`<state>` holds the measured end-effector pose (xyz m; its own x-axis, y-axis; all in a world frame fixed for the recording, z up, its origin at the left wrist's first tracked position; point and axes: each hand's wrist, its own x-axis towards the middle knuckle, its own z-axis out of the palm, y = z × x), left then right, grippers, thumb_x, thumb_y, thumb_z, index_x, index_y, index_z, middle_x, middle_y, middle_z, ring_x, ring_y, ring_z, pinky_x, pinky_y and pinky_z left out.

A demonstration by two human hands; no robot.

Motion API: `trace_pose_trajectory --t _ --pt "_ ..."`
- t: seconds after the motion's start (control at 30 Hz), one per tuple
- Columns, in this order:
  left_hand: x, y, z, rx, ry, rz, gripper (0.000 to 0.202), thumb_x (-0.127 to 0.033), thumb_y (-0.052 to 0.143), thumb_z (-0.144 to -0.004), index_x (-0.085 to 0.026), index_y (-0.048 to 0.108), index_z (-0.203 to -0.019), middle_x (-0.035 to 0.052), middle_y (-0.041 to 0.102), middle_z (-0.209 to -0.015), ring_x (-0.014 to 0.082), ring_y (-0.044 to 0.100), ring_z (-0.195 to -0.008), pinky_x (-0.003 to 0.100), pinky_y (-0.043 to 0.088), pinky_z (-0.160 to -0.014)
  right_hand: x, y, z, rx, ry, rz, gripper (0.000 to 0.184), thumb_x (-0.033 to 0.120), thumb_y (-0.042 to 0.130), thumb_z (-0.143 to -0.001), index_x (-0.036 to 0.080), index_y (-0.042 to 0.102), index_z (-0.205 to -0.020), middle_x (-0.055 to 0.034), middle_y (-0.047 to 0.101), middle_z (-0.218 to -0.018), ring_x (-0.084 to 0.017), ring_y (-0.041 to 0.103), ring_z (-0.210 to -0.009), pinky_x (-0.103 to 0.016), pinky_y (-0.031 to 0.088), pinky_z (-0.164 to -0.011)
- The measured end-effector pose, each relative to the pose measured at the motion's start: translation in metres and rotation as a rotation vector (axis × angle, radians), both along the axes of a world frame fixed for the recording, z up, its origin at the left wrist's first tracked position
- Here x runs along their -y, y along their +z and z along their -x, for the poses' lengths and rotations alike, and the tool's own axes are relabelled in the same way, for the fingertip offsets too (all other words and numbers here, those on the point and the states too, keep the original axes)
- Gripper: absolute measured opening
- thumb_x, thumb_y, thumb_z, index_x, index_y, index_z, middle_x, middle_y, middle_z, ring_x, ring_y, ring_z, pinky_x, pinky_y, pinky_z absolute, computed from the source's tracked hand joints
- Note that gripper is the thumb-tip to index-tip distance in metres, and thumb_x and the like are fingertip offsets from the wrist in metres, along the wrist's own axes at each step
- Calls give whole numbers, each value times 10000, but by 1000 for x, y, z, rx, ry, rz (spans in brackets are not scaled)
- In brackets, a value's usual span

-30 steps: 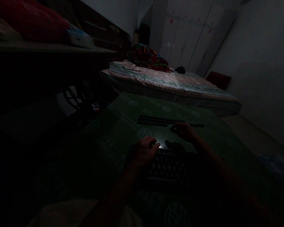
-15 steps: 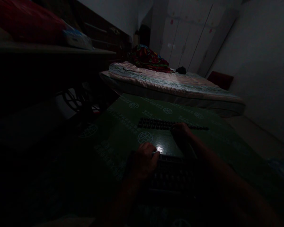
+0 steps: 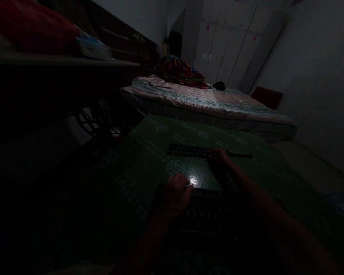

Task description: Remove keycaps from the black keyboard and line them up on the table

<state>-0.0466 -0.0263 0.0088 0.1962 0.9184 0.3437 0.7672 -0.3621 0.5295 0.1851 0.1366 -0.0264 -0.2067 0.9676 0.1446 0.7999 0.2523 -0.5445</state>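
Observation:
The room is very dark. A green mat [image 3: 149,152] with white globe prints covers the surface before me. On it lies a long dark strip of small key-like pieces [image 3: 186,150], and nearer to me a dark keyboard-like frame [image 3: 209,214]. My left hand [image 3: 174,196] rests curled at the frame's upper left corner. My right hand [image 3: 219,160] reaches to the strip, fingers bent down on it. Whether either hand holds a piece is too dark to make out.
A mattress [image 3: 212,103] with a striped sheet lies beyond the mat, with a colourful cloth bundle [image 3: 179,70] on it. A dark table with a wheel frame [image 3: 88,120] stands at left. White cupboard doors [image 3: 229,42] fill the back wall.
My right hand has moved forward from the near frame onto the strip of pieces. The left hand has stayed by the frame's corner.

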Motion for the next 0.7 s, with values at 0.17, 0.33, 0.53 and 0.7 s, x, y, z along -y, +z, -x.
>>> trace_pose_trajectory --t 0.17,0.33,0.53,0.7 --pt "1 2 0 2 4 1 104 -188 492 -764 -158 571 -704 49 587 -777 169 540 -790 278 424 -710 3 4 0 -44 11 -15 249 253 575 -672 161 690 -874 -31 691 -807 -196 627 -747 -245 462 -640" --pt "1 5 -1 -2 -12 -5 91 -182 498 -759 -158 571 -711 49 592 -787 165 539 -791 279 426 -718 20 27 0 -85 -62 -56 367 418 419 -798 140 658 -776 -26 632 -627 -137 576 -571 -211 421 -516" --pt "2 7 -6 -30 -110 -30 110 -202 484 -775 -155 566 -720 49 588 -778 160 532 -768 286 422 -713 88 66 -12 -289 -135 -201 506 550 324 -817 148 630 -792 -12 548 -575 -112 516 -501 -198 382 -469" --pt "9 5 -19 -49 -227 -63 110 -206 487 -778 -150 575 -740 52 593 -798 169 527 -792 300 421 -733 153 80 -24 -320 -229 -216 463 531 383 -807 143 637 -806 -6 527 -544 -106 490 -481 -199 359 -450"
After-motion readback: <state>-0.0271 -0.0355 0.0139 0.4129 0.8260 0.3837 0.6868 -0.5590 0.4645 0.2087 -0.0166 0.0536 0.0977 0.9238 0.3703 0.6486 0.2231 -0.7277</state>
